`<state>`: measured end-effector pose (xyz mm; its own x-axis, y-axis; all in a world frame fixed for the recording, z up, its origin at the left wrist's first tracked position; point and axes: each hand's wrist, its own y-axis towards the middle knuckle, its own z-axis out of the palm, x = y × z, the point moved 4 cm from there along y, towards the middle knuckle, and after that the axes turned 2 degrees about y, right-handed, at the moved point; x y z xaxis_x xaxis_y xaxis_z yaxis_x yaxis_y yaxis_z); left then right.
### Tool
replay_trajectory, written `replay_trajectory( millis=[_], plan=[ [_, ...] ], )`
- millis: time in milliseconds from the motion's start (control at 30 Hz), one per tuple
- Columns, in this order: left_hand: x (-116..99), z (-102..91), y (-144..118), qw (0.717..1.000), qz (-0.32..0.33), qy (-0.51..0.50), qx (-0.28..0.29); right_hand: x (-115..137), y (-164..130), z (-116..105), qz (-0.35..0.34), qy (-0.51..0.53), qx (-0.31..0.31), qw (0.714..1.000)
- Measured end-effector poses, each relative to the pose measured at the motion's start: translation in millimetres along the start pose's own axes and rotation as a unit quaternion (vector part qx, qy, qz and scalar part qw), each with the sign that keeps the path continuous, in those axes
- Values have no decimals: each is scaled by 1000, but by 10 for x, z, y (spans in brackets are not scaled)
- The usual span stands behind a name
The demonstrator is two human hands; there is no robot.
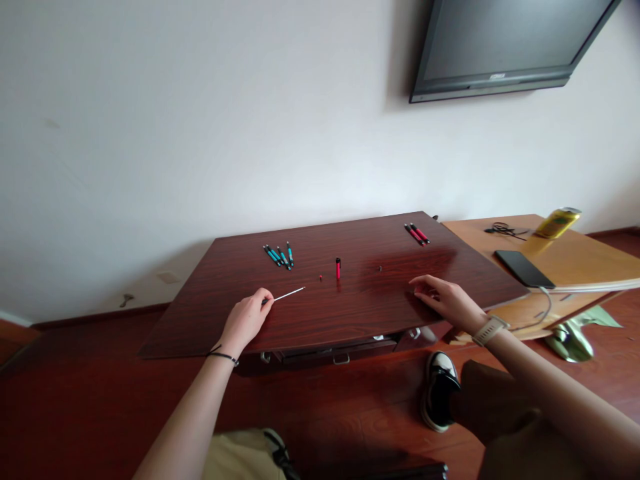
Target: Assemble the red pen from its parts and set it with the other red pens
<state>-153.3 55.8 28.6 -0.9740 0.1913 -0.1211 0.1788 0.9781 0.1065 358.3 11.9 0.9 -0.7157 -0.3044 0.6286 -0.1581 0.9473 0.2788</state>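
— The thin refill: where does it lie?
— On the dark desk, pinched at its near end by the fingertips of the left hand, which are closed on it. Its far tip points right, toward the red pen barrel standing upright mid-desk, but stays well apart from it.
— And the right hand?
— Resting on the desk near its front right edge, fingers loosely spread, gripping nothing. A tiny dark piece lies just beyond it.
— Anything else around?
— A small red bit just left of the barrel, teal pens at the back left, red pens at the back right corner, and a phone on the lighter table alongside.
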Motion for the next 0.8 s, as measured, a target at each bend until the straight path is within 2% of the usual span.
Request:
replay_trajectory(
  millis=[100, 200, 433, 567, 700, 800],
  plan=[
    [43, -4, -71, 1000, 19, -17, 6, 7, 6, 14, 4, -15, -16, 1000],
    [-45, 3, -99, 999, 35, -40, 12, 105, 43, 94, -5, -33, -20, 999],
    [-687, 76, -4, 992, 109, -65, 18, 518, 268, 486, -46, -9, -9, 999],
    [-1010, 139, 77, 989, 130, -64, 21, 712, 458, 714, -64, 17, 3, 998],
    [-1172, 178, 151, 988, 142, -59, 19, 766, 554, 817, -47, 59, 8, 997],
    [-1222, 191, 196, 987, 146, -59, 19, 758, 546, 794, -41, 88, 10, 995]
  ],
)
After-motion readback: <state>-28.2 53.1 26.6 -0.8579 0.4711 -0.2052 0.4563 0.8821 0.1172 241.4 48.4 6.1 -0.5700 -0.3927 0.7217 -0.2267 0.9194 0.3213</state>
